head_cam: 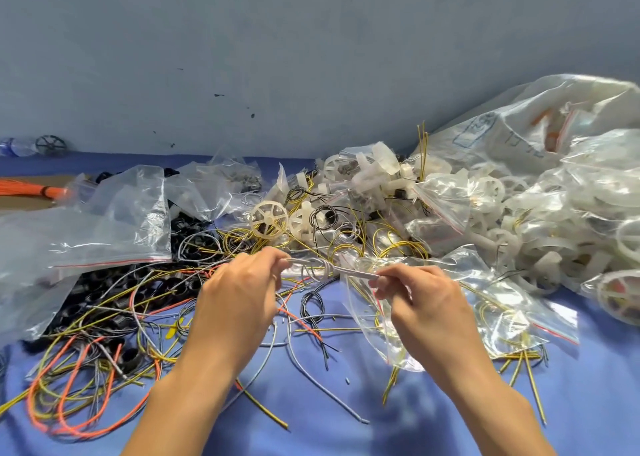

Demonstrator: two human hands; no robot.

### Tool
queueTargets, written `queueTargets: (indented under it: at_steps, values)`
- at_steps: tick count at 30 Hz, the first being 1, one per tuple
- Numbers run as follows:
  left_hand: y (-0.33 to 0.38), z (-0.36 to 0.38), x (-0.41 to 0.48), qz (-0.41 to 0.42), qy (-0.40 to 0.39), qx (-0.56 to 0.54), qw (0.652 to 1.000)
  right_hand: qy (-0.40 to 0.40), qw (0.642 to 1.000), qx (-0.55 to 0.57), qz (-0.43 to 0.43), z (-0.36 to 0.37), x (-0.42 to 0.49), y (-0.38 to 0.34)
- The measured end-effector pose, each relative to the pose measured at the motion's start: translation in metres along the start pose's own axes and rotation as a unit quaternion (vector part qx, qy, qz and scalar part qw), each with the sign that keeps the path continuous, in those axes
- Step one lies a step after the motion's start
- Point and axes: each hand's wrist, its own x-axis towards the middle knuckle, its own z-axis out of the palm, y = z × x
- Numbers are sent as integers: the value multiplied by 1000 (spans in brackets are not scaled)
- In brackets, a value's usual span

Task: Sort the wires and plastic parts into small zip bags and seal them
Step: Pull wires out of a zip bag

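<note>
My left hand (pixel 242 289) and my right hand (pixel 419 296) hold a coiled grey wire (pixel 325 269) between them, each pinching one end, above the blue cloth. A small clear zip bag (pixel 433 317) with yellow-green wires inside hangs at my right hand; I cannot tell whether the fingers grip it too. Loose wires (pixel 104 369) in orange, yellow, grey and black spread over the cloth at the left and centre. White plastic wheels (pixel 269 219) and other white parts lie in a heap behind the hands.
Empty clear zip bags (pixel 114 220) lie at the left over black plastic rings (pixel 114 292). Filled zip bags (pixel 536 220) pile up at the right under a large sack (pixel 554 123). An orange wire bundle (pixel 31 188) lies far left. A blue wall stands behind.
</note>
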Motion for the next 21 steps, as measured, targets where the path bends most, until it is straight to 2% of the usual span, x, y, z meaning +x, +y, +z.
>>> queueTargets:
  at_steps: [3, 6, 8, 12, 16, 19, 20, 21]
  values:
    - [9, 6, 4, -70, -11, -198, 978, -44, 994, 103, 5, 5, -6, 0]
    - [27, 15, 3, -132, -46, -379, 915, -80, 982, 169, -18, 13, -5, -8]
    - [37, 21, 0, -160, -72, -460, 871, -79, 976, 200, -33, 16, 1, -15]
    - [48, 32, -4, -202, -66, -531, 820, -72, 965, 253, 8, 27, 11, -21]
    - [47, 34, -4, -173, -55, -535, 825, -65, 956, 282, 37, 35, 16, -21]
    - [42, 29, -3, -174, -78, -585, 788, -59, 942, 324, 57, 35, 16, -25]
    - [40, 27, -3, -174, -84, -589, 785, -60, 943, 322, 61, 34, 15, -25]
    - [37, 26, -3, -173, -85, -574, 796, -58, 950, 301, 60, 33, 14, -24]
